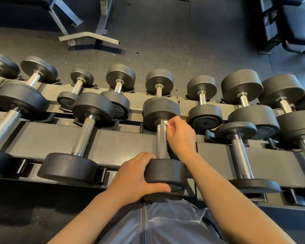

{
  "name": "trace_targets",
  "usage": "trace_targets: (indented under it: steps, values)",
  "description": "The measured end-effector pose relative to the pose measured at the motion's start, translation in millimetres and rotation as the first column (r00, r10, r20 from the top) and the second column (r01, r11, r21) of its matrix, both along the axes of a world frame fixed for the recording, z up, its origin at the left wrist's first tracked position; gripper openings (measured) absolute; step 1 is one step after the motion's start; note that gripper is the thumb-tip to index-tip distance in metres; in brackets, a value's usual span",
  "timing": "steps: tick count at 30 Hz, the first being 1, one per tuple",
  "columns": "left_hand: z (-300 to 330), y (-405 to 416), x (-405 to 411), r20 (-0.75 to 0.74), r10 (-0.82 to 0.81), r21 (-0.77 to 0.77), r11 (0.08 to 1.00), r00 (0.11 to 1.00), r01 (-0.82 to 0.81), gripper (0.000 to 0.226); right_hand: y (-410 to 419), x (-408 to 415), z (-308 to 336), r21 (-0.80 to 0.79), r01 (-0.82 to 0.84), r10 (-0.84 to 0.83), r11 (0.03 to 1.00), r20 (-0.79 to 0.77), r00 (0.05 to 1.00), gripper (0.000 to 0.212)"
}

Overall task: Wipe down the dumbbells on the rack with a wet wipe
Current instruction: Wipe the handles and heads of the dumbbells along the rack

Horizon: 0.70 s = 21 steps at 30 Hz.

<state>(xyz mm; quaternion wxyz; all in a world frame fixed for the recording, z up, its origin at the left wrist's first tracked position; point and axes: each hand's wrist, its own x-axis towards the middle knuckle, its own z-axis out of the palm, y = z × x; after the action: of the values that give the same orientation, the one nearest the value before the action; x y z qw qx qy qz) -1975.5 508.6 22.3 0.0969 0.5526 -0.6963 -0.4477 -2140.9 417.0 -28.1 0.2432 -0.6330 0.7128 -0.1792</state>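
Jacket: grey-blue zip-up jacket (158,224), bottom middle of the view, closest thing to the camera, pressed right up against the rack.
Left hand: left hand (130,175) is wrapped round the near head of the middle dumbbell, fingers over the top edge, thumb along the flat end face. Definitely gripping it.
Right hand: right hand (180,136) is up at the far end of the same dumbbell's handle, fingers curled and pinching a wet wipe against the metal.
Wet wipe: wet wipe (165,123), just a little white scrap poking out of the fingertips, touching the handle right where it meets the far head. Most of it is hidden in the hand.
Dumbbell being worked on: dumbbell (161,143), black round heads, knurled steel handle, sitting in its cradle on the near tier, handle pointing away from the camera.
Rack: dumbbell rack (123,143), two tiers, dark grey rails, runs left to right across the whole view.
Neighbours: dumbbell to the left (84,134) and dumbbell to the right (240,155) on the same tier, both in their cradles; a row of smaller ones on the far tier.
Floor: speckled rubber floor (165,41) beyond the rack.
Background: grey bench frame (88,36) top left, black padded bench (296,23) top right.
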Motion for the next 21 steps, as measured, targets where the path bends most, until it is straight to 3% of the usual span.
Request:
trace_targets:
  steps: [3,9,13,15,18,21]
  values:
    - [-2.8,7.8,-0.8,0.048,-0.073,-0.034,0.997,0.996,0.074,0.071,15.0,-3.3,-9.3,0.016,0.099,-0.1,0.995,0.149,0.984,0.013]
    - [-8.3,12.8,0.6,-0.001,0.012,0.01,1.0,1.0,-0.012,0.073,17.8,-5.7,-13.1,0.084,0.145,-0.164,0.986,0.323,0.932,0.004]
    - [-7.6,15.0,0.7,-0.047,0.047,0.065,0.997,0.998,-0.044,0.065,20.3,-9.6,-9.8,0.166,0.144,-0.208,0.975,0.488,0.847,0.009]
    - [-8.4,20.5,-2.7,-0.166,0.217,0.138,0.971,0.962,-0.195,0.052,22.1,-16.6,-6.3,0.221,0.126,-0.234,0.967,0.573,0.785,0.016]
    - [-13.1,23.8,-8.1,-0.297,0.598,0.353,0.793,0.744,-0.497,0.048,24.3,-32.2,12.0,0.24,0.016,-0.17,0.971,0.637,0.752,0.015]
    - [-18.3,20.2,-8.5,-0.282,0.676,0.42,0.725,0.681,-0.546,0.055,28.4,-43.7,28.5,0.252,-0.244,0.032,0.936,0.632,0.774,0.014]
